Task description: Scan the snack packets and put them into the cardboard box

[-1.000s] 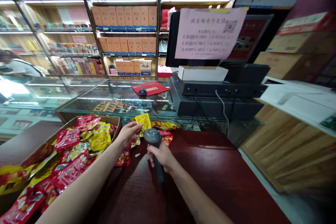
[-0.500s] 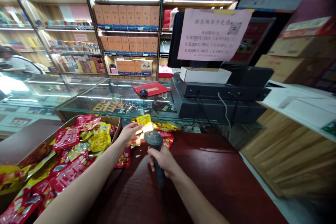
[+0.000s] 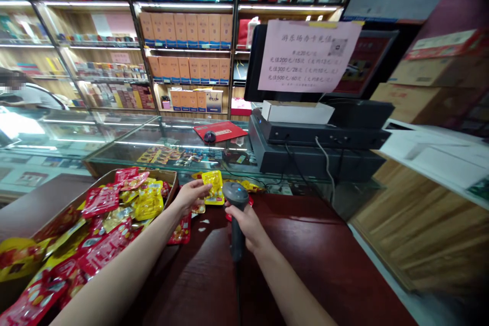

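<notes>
Between the fingers of my left hand [image 3: 191, 197] is a small yellow snack packet [image 3: 214, 188], held upright above the dark red tabletop [image 3: 298, 244]. My right hand [image 3: 246, 224] wraps round the handle of a dark grey barcode scanner [image 3: 236, 194]. The scanner's head is just right of the packet, apart from it. Under and beside my left hand lies a red snack packet [image 3: 180, 229]. More yellow packets [image 3: 248, 186] lie behind the scanner, partly hidden by it.
On the left stands a cardboard box [image 3: 173, 183] full of red and yellow packets. Behind is a glass counter [image 3: 126, 145] with a mouse [image 3: 210, 136] on a red mat [image 3: 229, 131]. A monitor [image 3: 255, 69] bearing a paper notice stands back right. A person [image 3: 34, 96] is at far left.
The scanner has moved slightly right, away from the packet. The bright light on the packet has gone, and the packet has shifted slightly right in my left hand.
</notes>
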`<state>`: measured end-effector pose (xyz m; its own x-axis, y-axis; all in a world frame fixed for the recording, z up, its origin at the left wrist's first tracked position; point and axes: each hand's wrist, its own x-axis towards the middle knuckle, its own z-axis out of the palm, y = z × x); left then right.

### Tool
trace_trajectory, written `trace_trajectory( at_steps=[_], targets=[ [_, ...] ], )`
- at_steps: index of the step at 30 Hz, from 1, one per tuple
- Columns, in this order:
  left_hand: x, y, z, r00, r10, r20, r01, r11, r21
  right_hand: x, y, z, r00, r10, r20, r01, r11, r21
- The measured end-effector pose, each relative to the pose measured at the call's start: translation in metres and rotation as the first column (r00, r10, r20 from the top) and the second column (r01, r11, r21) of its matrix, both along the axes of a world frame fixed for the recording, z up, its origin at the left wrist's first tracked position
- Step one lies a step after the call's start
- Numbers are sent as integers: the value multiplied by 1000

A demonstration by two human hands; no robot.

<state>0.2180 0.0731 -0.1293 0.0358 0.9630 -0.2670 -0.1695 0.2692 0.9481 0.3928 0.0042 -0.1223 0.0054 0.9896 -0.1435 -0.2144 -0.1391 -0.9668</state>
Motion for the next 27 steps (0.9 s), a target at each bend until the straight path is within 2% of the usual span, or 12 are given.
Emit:
trace_trajectory(
  at_steps=[5,9,12,15,18,22,27],
  targets=[
    [4,-15,12,998,-45,-49,46,999,18,-7,3,7,989,-17,-145,8,998,-68],
    [-12,-29,39,999,0,-46,1,999,43,-33,5,27,987,29,-156,-30,1000,0],
    [-45,-44,70,996,57,-66,-53,997,57,-64,4,52,972,153,-176,-148,988,40],
    [-89,-63,102,981,125,-149,-116,991,64,-104,1,77,948,273,-162,-264,962,73],
    [-134,-83,125,974,174,-144,-162,983,87,-148,-3,94,929,343,-136,-331,938,106],
    [-184,-109,138,964,245,-106,-237,968,78,-201,-12,101,893,444,-70,-436,893,109],
    [-228,-135,133,932,326,-159,-309,943,123,-238,-27,98,874,486,29,-487,870,79]
  ],
)
